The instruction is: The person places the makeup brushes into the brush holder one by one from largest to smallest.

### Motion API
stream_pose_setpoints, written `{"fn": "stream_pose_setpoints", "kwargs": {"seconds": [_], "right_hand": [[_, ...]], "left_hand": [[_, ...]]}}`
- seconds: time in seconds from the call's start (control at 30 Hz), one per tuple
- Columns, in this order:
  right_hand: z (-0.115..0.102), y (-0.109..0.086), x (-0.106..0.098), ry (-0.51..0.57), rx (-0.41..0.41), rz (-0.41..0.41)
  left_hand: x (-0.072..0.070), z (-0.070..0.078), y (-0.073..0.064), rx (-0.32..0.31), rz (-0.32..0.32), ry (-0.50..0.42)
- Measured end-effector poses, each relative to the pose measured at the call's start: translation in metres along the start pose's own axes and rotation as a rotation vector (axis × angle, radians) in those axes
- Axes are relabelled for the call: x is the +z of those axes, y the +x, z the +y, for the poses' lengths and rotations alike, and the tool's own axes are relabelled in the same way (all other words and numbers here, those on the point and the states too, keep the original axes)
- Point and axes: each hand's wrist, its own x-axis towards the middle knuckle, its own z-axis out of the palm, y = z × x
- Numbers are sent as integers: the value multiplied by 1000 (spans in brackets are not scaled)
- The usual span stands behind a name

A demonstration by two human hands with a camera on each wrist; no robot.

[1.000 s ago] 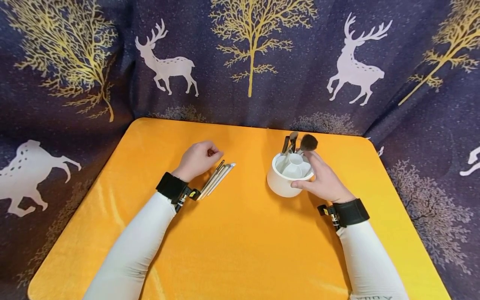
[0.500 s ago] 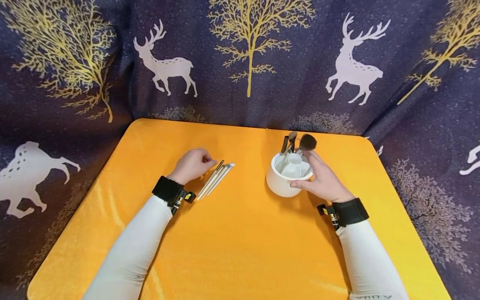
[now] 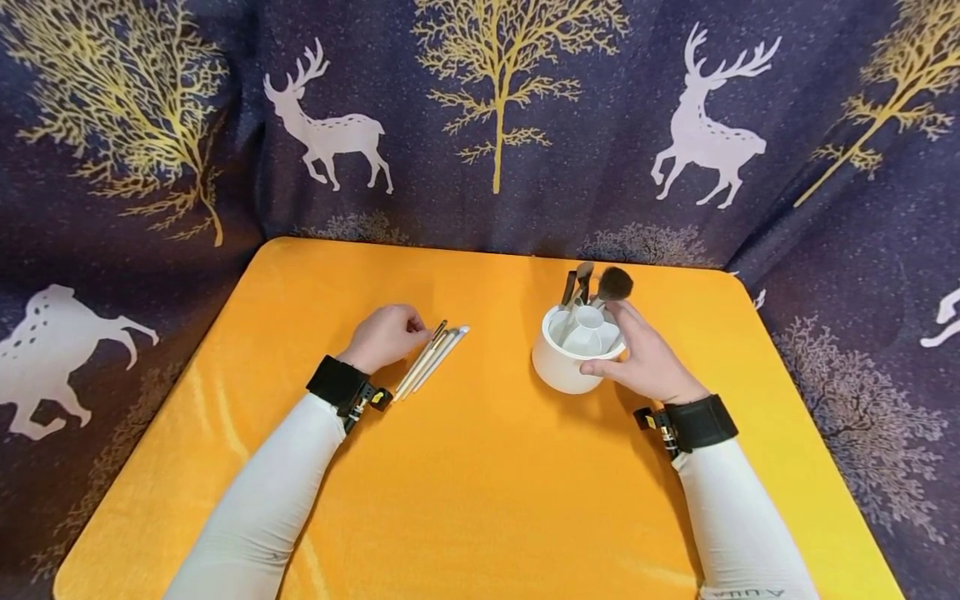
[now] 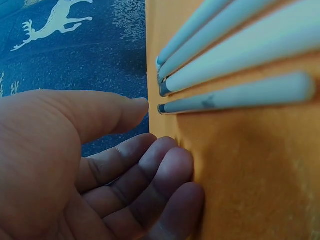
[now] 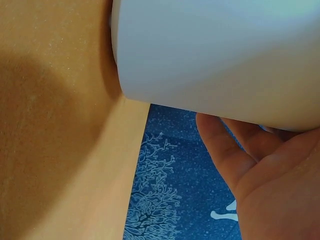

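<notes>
Several makeup brushes with pale handles lie side by side on the orange table, left of the middle. My left hand is at their left side, fingertips close to the dark-tipped end of the leftmost brush. In the left wrist view, a gap separates the thumb from the loosely bent fingers, with nothing between them. My right hand grips a round white brush holder by its right side, thumb at the front of the rim. Inside the holder, divided into compartments, stand several brushes, including a fluffy dark one.
An orange cloth covers the table, whose far edge runs just beyond the holder. Behind it hangs a dark blue curtain printed with white deer and golden trees.
My left hand has shifted left and nearer to me, then slightly in toward the brushes, its fingertips now lower beside their far ends. The right hand and the holder stay nearly still.
</notes>
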Motion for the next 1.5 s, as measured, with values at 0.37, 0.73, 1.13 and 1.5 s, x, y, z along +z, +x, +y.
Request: {"fn": "stream_pose_setpoints", "kwargs": {"seconds": [0.37, 0.73, 1.13, 1.5], "right_hand": [[0, 0, -1, -9, 16, -12], [1, -1, 0, -9, 18, -13], [0, -1, -1, -18, 28, -16], [0, -1, 1, -12, 10, -6]], "left_hand": [[3, 5, -3, 9, -34, 36], [3, 4, -2, 2, -51, 35], [12, 9, -1, 6, -15, 154], [14, 12, -5, 11, 30, 181]]}}
